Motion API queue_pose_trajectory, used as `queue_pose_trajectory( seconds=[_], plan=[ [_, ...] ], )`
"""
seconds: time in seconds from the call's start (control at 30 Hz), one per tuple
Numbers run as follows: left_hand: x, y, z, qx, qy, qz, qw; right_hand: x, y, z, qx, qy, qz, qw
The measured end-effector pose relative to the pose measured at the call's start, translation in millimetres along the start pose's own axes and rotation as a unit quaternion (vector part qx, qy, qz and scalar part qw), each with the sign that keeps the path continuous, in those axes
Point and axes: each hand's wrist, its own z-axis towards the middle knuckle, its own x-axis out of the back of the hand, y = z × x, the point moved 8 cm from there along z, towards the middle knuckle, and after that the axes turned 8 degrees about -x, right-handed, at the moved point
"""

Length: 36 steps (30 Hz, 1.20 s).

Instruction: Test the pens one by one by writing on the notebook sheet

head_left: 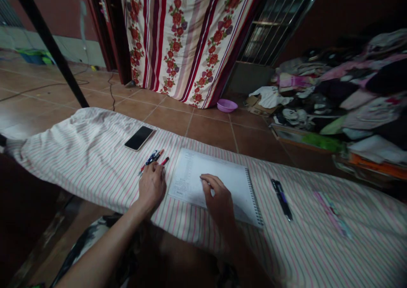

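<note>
A spiral-bound notebook [222,177] lies open on a table covered with a pink-striped cloth [79,160]. My right hand [219,201] rests on the page with its fingers curled; whether it holds anything is hidden. My left hand [151,185] lies on the cloth just left of the notebook, its fingertips touching a small bunch of blue and red pens [154,157]. A black phone [139,138] lies face up beyond the pens.
A dark pen [281,199] lies right of the notebook, and a flat pale strip [332,213] farther right. Behind are a tiled floor, a floral curtain [190,37], a purple bowl [227,105], and a pile of clothes [349,97]. A black pole [51,46] slants at left.
</note>
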Motion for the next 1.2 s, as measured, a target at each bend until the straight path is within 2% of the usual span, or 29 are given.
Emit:
queue_pose_trajectory(
  seconds=[0.3, 0.5, 0.6, 0.67, 0.77, 0.87, 0.93, 1.07, 1.2],
  plan=[
    [-8.3, -3, 7, 0.018, -0.06, 0.062, 0.996, 3, 4, 0, -0.017, 0.006, 0.018, 1.0],
    [-10.4, 2, 9, 0.042, -0.091, 0.049, 0.994, 6, 3, 0, -0.013, 0.012, 0.019, 1.0],
    [-6.9, 3, 11, 0.075, -0.081, -0.004, 0.994, 7, 4, 0, -0.014, 0.019, 0.02, 1.0],
    [-5.0, -4, 12, 0.134, -0.045, -0.129, 0.981, 7, 5, 1, -0.015, 0.02, 0.019, 0.999],
    [-10.5, -16, 14, 0.22, 0.02, -0.339, 0.914, 8, 5, 1, -0.012, 0.022, 0.018, 1.0],
    [-20.4, -16, 20, 0.245, 0.041, -0.432, 0.867, 9, 7, 2, -0.017, 0.024, 0.024, 0.999],
    [-29.3, -10, 21, 0.259, 0.04, -0.501, 0.825, 9, 10, 2, -0.029, 0.022, 0.03, 0.999],
    [-42.5, 10, 19, 0.284, 0.028, -0.63, 0.722, 8, 21, 1, -0.079, 0.001, 0.053, 0.995],
    [-46.2, 26, 18, 0.301, 0.024, -0.704, 0.643, 0, 38, -3, -0.175, -0.027, 0.123, 0.976]
  ],
)
